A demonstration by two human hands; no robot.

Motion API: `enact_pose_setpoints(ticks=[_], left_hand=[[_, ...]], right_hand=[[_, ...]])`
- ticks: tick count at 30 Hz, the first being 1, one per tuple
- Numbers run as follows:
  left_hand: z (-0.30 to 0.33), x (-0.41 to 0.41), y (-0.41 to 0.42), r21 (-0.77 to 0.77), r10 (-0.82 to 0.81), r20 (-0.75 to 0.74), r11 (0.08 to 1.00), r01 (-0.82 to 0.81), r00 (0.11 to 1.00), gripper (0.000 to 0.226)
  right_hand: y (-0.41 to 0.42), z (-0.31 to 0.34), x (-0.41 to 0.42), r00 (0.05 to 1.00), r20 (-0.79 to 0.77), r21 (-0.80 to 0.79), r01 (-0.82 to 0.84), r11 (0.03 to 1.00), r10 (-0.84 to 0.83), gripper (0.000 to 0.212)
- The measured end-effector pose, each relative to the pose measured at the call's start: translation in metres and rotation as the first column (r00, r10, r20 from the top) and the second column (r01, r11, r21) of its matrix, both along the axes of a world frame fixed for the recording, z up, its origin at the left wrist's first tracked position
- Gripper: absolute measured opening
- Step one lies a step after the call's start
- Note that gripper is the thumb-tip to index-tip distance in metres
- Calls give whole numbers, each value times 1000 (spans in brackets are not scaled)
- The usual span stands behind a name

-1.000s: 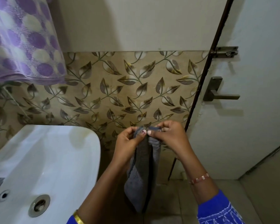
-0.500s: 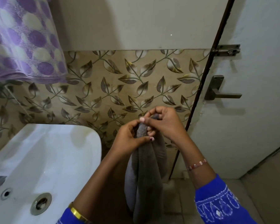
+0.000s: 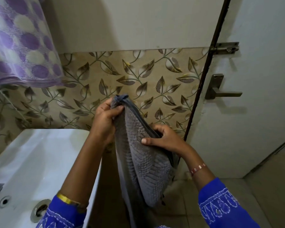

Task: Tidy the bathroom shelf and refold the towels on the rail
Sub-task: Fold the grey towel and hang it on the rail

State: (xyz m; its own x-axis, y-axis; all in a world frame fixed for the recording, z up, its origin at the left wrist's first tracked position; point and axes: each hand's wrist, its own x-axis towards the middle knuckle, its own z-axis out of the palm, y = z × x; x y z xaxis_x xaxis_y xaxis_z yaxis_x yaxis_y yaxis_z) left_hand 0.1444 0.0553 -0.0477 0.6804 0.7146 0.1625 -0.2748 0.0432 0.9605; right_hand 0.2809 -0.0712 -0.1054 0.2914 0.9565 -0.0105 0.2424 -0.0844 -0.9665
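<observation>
Left hand (image 3: pixel 105 117) pinched the grey towel's (image 3: pixel 143 162) top corner, right hand (image 3: pixel 164 139) gripped its edge lower down. It hung just right of the white sink (image 3: pixel 39 158), with a purple dotted towel (image 3: pixel 20 46) above the sink and the door handle (image 3: pixel 220 92) off right.

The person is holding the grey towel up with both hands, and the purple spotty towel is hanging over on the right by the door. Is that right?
Not quite. The purple spotty towel hangs on the left, above the white sink, not by the door. The head view shows it. The rest is right: the left hand and right hand both hold the grey towel.
</observation>
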Motion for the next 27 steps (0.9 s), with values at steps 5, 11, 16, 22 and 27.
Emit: enact_pose_setpoints(ticks=[5,11,16,22,27], left_hand=[[12,6,13,40,115,53,992,-117,992,32],[10,-2,39,29,335,77,941,-338,939,34],[-4,-10,36,35,340,50,939,-342,939,31],[-8,4,22,59,195,-7,979,-194,981,33],[-11,14,18,25,119,-10,993,-119,993,40]], right_hand=[[1,-2,7,989,144,-44,35,998,-28,46],[-8,-17,29,925,379,-355,139,925,7,28],[-16,-28,49,510,816,9,462,887,-274,33],[-25,-45,67,783,-396,19,530,848,-480,23],[-26,-77,64,655,-553,-374,356,856,-514,42]])
